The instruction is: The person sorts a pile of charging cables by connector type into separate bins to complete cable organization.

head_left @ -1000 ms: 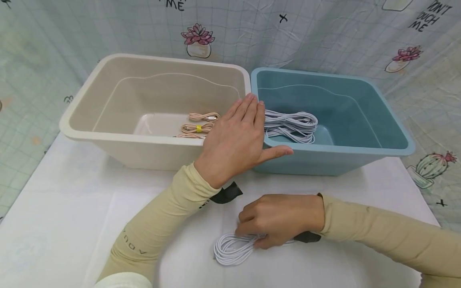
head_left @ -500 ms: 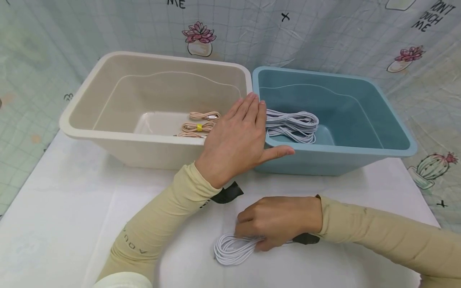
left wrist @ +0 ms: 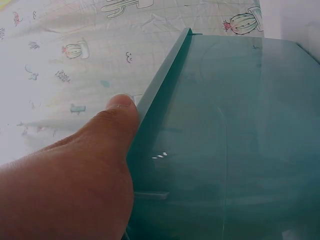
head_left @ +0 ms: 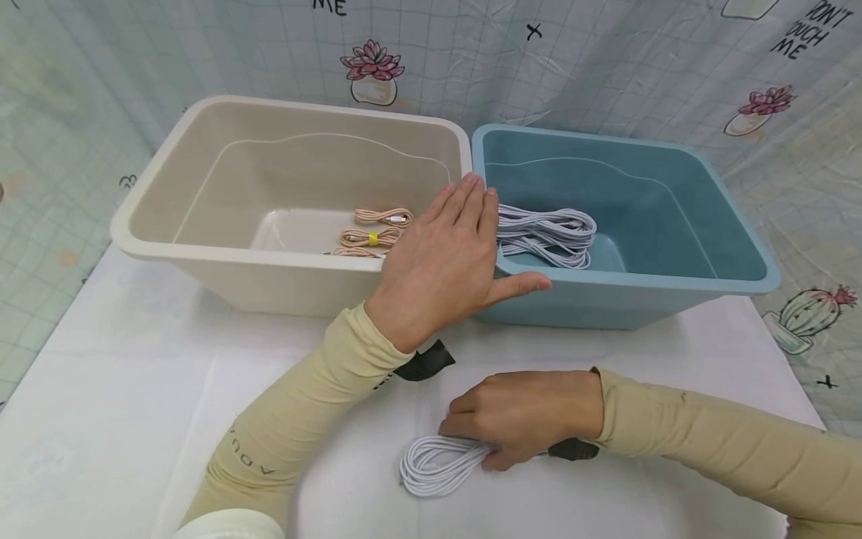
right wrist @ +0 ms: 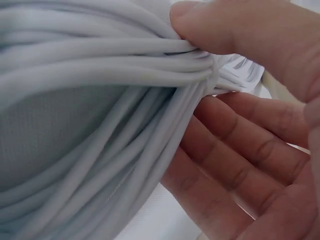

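Note:
My left hand lies flat over the rims where the beige bin and the blue bin meet. Its fingers are straight and its thumb stretches along the blue rim. On the table close in front, my right hand holds a coiled white cable at its bunched middle. The right wrist view has the thumb above the bundled cable strands and the fingers behind and below. The far half of the coil is mostly hidden under that hand.
Several coiled peach-coloured cables lie in the beige bin, one with a yellow band. Inside the blue bin are coiled white cables. A patterned curtain hangs behind both bins, and a white cloth covers the table.
My right hand shifts very slightly over the cable, its thumb moving a little to the right. The left hand keeps its place on the rims.

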Action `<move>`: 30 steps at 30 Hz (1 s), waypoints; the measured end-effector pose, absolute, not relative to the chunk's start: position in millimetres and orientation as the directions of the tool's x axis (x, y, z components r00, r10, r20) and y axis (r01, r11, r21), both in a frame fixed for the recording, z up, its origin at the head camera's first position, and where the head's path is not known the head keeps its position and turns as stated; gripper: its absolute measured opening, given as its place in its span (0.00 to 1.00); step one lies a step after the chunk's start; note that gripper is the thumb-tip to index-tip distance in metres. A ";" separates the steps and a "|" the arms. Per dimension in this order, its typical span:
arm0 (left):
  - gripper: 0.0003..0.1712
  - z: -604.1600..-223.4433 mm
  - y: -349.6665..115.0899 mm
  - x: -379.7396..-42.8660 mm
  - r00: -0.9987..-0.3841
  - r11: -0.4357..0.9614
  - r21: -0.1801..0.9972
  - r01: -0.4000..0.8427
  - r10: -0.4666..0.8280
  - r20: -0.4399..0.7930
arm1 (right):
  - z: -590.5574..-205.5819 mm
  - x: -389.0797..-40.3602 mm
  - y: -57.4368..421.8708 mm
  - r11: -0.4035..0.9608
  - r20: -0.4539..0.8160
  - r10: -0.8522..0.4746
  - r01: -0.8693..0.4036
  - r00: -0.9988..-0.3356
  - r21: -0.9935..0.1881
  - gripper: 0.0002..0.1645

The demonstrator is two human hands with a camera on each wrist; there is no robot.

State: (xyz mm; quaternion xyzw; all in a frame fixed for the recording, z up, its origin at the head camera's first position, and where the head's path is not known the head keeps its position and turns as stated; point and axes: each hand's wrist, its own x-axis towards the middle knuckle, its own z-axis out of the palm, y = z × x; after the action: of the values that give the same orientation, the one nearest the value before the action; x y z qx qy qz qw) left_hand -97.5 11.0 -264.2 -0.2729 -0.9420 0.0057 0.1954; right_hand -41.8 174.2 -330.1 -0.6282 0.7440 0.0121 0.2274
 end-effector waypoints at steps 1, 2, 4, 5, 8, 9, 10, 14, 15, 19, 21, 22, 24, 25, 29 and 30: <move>0.65 -264.0 11.0 -97.4 -0.774 0.851 -0.119 0.511 0.516 0.367 | -330.1 -41.7 174.1 0.210 -0.353 -0.929 -0.941 -0.108 -0.266 0.28; 0.65 -264.0 11.0 -97.4 -0.774 0.852 -0.120 0.510 0.516 0.368 | -330.2 -41.7 174.2 0.207 -0.352 -0.930 -0.943 -0.107 -0.261 0.28; 0.65 -264.0 11.0 -97.4 -0.772 0.852 -0.122 0.510 0.515 0.372 | -330.6 -41.6 174.2 0.201 -0.347 -0.932 -0.945 -0.104 -0.256 0.28; 0.65 -264.1 11.0 -97.4 -0.771 0.852 -0.125 0.509 0.515 0.374 | -330.8 -41.6 174.3 0.200 -0.346 -0.932 -0.946 -0.103 -0.255 0.28; 0.65 -264.2 11.0 -97.6 -0.770 0.851 -0.128 0.508 0.516 0.376 | -331.3 -41.3 174.6 0.195 -0.342 -0.934 -0.947 -0.100 -0.256 0.28; 0.65 -264.1 11.0 -97.5 -0.769 0.851 -0.129 0.509 0.516 0.376 | -331.5 -41.2 174.7 0.193 -0.340 -0.935 -0.947 -0.099 -0.257 0.28; 0.65 -264.1 11.0 -97.4 -0.769 0.851 -0.129 0.509 0.517 0.376 | -331.4 -41.2 174.8 0.194 -0.338 -0.936 -0.947 -0.099 -0.258 0.28; 0.65 -263.8 10.7 -97.0 -0.772 0.851 -0.125 0.510 0.517 0.370 | -331.1 -41.5 175.2 0.188 -0.325 -0.940 -0.949 -0.100 -0.252 0.28; 0.65 -263.8 10.7 -96.9 -0.774 0.851 -0.122 0.511 0.517 0.366 | -331.0 -41.7 175.3 0.188 -0.322 -0.941 -0.949 -0.101 -0.252 0.28; 0.65 -263.1 10.3 -96.0 -0.779 0.850 -0.111 0.515 0.518 0.354 | -329.7 -41.5 175.6 0.178 -0.309 -0.946 -0.954 -0.098 -0.243 0.29; 0.65 -263.1 10.2 -95.8 -0.780 0.850 -0.109 0.515 0.518 0.351 | -329.1 -41.6 176.0 0.174 -0.300 -0.949 -0.955 -0.098 -0.239 0.28; 0.65 -263.1 10.1 -95.6 -0.781 0.851 -0.107 0.515 0.517 0.352 | -328.7 -41.7 176.2 0.171 -0.294 -0.951 -0.957 -0.097 -0.236 0.28; 0.64 -263.2 10.2 -95.6 -0.780 0.851 -0.105 0.515 0.516 0.354 | -327.4 -42.1 176.8 0.170 -0.285 -0.953 -0.958 -0.100 -0.232 0.28; 0.65 -263.3 10.3 -95.5 -0.779 0.850 -0.106 0.515 0.516 0.357 | -326.6 -42.5 177.2 0.171 -0.279 -0.955 -0.958 -0.103 -0.231 0.28; 0.65 -263.8 10.1 -95.3 -0.772 0.851 -0.110 0.514 0.515 0.372 | -322.7 -44.1 177.8 0.175 -0.264 -0.958 -0.957 -0.112 -0.230 0.29; 0.65 -263.8 10.1 -95.2 -0.770 0.851 -0.113 0.513 0.515 0.378 | -321.8 -44.4 177.9 0.174 -0.257 -0.960 -0.958 -0.113 -0.227 0.29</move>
State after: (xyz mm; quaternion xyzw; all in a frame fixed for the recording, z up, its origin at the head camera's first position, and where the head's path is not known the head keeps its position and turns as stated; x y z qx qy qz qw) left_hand -95.2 10.1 -263.8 -0.2731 -0.9407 0.0018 0.2014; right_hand -44.4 177.9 -321.8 -0.6427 0.7461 -0.0021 0.1742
